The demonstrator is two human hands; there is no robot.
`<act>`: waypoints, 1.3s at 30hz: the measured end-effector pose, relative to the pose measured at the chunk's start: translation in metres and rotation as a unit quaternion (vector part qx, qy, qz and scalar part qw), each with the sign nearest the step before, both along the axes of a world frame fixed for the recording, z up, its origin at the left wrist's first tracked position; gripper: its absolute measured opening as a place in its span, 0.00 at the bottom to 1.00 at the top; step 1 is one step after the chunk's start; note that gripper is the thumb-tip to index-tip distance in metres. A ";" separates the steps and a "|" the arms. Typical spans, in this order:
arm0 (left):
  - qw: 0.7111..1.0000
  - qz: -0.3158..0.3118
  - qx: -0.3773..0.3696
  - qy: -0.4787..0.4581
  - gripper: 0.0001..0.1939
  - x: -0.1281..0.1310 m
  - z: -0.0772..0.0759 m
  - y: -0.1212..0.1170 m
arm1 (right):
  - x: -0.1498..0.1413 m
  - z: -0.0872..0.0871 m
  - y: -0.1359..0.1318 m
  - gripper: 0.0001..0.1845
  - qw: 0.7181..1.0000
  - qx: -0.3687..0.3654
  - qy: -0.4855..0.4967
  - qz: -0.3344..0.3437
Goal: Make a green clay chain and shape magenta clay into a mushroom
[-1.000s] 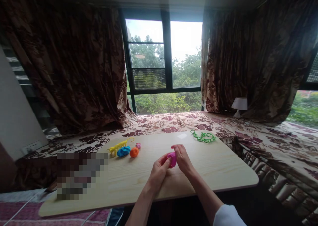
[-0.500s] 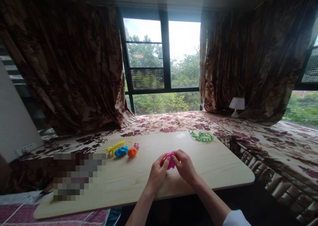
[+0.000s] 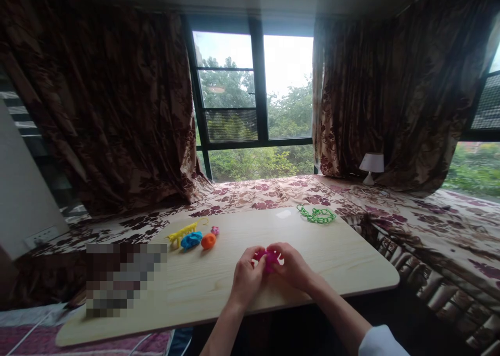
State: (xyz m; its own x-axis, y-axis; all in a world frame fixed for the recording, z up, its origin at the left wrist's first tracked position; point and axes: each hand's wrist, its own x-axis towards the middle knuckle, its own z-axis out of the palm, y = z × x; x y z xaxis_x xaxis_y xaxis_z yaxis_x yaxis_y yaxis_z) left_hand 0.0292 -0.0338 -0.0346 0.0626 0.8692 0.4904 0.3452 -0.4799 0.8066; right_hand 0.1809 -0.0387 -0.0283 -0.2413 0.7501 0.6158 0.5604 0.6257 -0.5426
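Over the near middle of the table, both of my hands pinch a small pink, pliable-looking piece [image 3: 271, 261]; its exact kind I cannot make out. My left hand [image 3: 248, 272] grips its left side between thumb and fingers. On the opposite side my right hand [image 3: 292, 266] has its fingers closed on it too. Parts of the piece stick out unevenly between the fingertips, and the rest is covered by them.
On the pale wooden table [image 3: 195, 288], left of my hands, lie a yellow long-shaped toy [image 3: 183, 233], a blue lump [image 3: 191, 240], an orange ball-like lump [image 3: 208, 241] and a small pink flower-like piece [image 3: 215, 230]. A green plastic chain [image 3: 317, 215] lies at the back right.
My hands have moved slightly nearer to me and turned. The pink piece looks more spread out between my fingers and darker.
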 end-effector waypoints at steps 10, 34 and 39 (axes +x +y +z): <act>0.994 0.008 0.044 0.103 0.09 -0.010 -0.005 -0.004 | 0.002 -0.009 -0.008 0.08 0.999 -0.035 0.030 0.003; 0.990 -0.029 -0.030 0.136 0.16 -0.012 0.015 -0.036 | 0.016 0.032 -0.019 0.19 0.968 0.001 -0.248 0.039; 0.990 0.035 0.001 0.140 0.14 -0.008 0.007 -0.033 | 0.011 0.025 -0.026 0.11 0.963 0.012 -0.269 0.003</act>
State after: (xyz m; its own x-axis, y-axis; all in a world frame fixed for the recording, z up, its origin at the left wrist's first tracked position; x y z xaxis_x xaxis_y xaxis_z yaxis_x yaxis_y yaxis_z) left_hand 0.0207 -0.0671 -0.0278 0.1351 0.8756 0.4637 0.5876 -0.4476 0.6741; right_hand 0.1920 -0.0648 -0.0029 -0.5347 0.7343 0.4182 0.7526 0.6389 -0.1595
